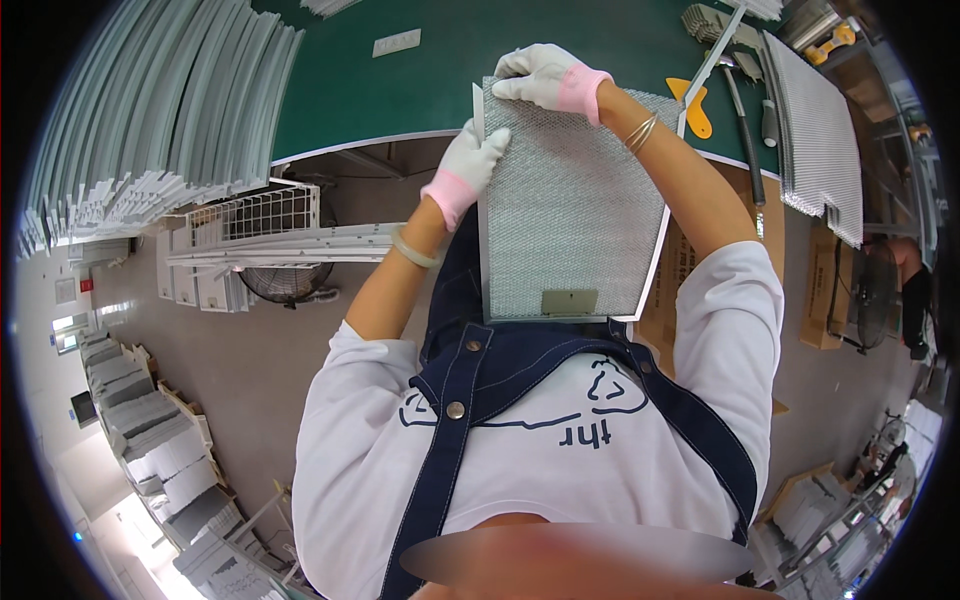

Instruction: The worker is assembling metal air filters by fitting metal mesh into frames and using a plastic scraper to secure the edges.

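A silver metal mesh filter (570, 200) leans from my lap onto the green table's edge, with thin metal frame strips along its sides. A small rectangular plate (569, 301) sits near its bottom edge. My left hand (470, 165), in a white glove with a pink cuff, is closed around the left edge, thumb on the mesh. Beside it, the pointed end of a frame strip (478, 112) stands slightly away from the mesh. My right hand (545, 77), gloved alike, pinches the filter's upper left corner. Fingers behind the panel are hidden.
Upright stacks of pale frames (170, 110) fill the table's left. To the right lie a yellow scraper (690, 108), a black-handled hammer (742, 125) and stacked mesh sheets (815, 130). A metal strip (715, 55) extends beyond the filter's upper right corner. A floor fan (285, 283) stands at left.
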